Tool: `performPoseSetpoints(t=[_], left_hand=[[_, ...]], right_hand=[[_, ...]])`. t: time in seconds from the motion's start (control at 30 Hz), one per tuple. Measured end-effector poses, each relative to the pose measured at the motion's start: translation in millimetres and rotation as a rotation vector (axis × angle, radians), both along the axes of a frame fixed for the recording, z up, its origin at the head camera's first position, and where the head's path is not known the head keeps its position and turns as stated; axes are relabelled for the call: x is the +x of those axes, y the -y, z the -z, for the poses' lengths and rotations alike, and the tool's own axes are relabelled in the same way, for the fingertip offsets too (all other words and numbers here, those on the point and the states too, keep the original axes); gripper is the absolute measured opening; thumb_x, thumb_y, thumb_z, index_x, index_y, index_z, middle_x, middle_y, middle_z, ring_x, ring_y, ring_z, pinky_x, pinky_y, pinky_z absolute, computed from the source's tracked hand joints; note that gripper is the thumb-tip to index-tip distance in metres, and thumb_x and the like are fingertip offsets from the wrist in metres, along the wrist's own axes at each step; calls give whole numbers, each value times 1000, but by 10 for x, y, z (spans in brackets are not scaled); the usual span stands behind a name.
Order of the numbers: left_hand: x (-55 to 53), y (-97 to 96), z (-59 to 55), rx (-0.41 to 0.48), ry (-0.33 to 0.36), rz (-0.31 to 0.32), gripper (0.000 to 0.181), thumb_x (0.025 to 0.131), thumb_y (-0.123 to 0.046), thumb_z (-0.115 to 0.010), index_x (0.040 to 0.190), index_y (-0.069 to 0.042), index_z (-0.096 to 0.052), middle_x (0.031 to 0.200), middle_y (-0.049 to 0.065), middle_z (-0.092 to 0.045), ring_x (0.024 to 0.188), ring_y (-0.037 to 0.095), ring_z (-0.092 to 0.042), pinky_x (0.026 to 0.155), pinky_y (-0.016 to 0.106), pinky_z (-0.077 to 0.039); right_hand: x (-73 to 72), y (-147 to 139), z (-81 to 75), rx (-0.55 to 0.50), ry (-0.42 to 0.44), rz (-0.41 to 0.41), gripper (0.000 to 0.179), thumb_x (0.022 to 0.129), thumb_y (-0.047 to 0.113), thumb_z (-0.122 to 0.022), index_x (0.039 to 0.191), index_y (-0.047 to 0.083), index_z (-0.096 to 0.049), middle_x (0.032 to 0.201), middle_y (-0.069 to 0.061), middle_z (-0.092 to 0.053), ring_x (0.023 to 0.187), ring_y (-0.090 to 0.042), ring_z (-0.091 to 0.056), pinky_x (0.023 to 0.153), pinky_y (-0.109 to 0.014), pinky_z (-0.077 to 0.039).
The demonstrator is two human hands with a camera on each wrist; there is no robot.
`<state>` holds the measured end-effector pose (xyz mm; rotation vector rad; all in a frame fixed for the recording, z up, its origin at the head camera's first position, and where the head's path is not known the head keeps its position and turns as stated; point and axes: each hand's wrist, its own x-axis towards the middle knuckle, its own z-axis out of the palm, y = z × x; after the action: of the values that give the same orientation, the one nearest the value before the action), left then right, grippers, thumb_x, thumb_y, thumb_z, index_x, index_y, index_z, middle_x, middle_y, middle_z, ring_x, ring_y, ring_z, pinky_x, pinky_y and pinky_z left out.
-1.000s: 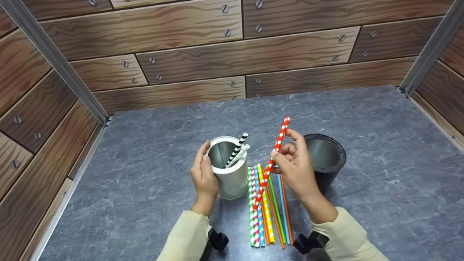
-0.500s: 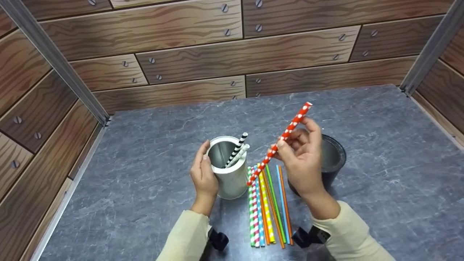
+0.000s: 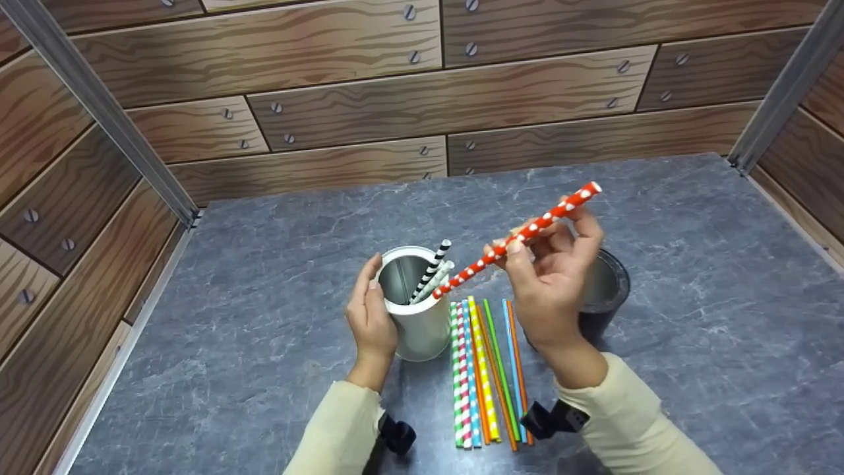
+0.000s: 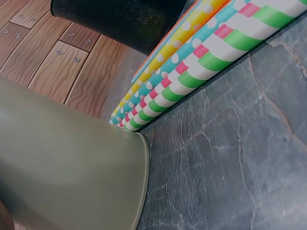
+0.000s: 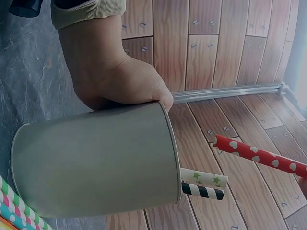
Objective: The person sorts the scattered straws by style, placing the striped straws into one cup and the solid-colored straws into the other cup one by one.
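This looks like a small purpose-built booth, the sort used for filming handwork, more than a lived-in room. The far wall (image 3: 343, 79), left wall (image 3: 59, 264) and right wall (image 3: 817, 128) carry cartoon-like wood planks, with grain and slotted screws apparently printed on. 2 grey metal posts (image 3: 99, 99) frame the far corners. Between the 3 walls lies a dark, marble-patterned tabletop (image 3: 264, 277), and 2 black wrist cameras (image 3: 397, 437) show on the near side.
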<state>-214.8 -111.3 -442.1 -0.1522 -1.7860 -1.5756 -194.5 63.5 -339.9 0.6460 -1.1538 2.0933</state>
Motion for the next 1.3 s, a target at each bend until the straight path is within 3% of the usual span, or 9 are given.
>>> performPoseSetpoints(t=[0.33, 0.73, 1.0, 1.3], left_hand=[[-10, -12, -1, 11, -31, -29, 37, 91, 2, -34, 119, 10, -56, 121, 22, -59, 117, 31, -52, 103, 27, -40], [-13, -13, -8, 10, -30, -35, 37, 90, 2, -34, 119, 10, -56, 120, 22, -59, 116, 30, -52, 102, 26, -40], [-9, -18, -6, 19, -18, -21, 38, 90, 2, -32, 120, 11, -54, 121, 23, -58, 117, 33, -51, 103, 32, -40], [-17, -19, -11, 26, -29, -32, 37, 90, 1, -35, 118, 10, -56, 119, 23, -59, 114, 32, -53, 101, 31, -42]], right_hand=[[-80, 150, 112, 37, -119, 109, 56, 76, -17, -44, 125, 6, -31, 90, -7, -51, 75, -22, -58, 65, -31, -57], [-136, 241, 315, 106, -153, 134, 58, 76, -17, -44, 126, 9, -32, 95, -4, -53, 79, -17, -61, 69, -30, -57], [-141, 251, 410, 251, -87, 248, 53, 76, -17, -48, 121, -13, -22, 94, 4, -56, 79, -11, -64, 56, -20, -55], [-158, 320, 573, 314, -44, 237, 56, 75, -21, -49, 124, -11, -24, 91, 5, -57, 81, -9, -64, 55, -15, -53]])
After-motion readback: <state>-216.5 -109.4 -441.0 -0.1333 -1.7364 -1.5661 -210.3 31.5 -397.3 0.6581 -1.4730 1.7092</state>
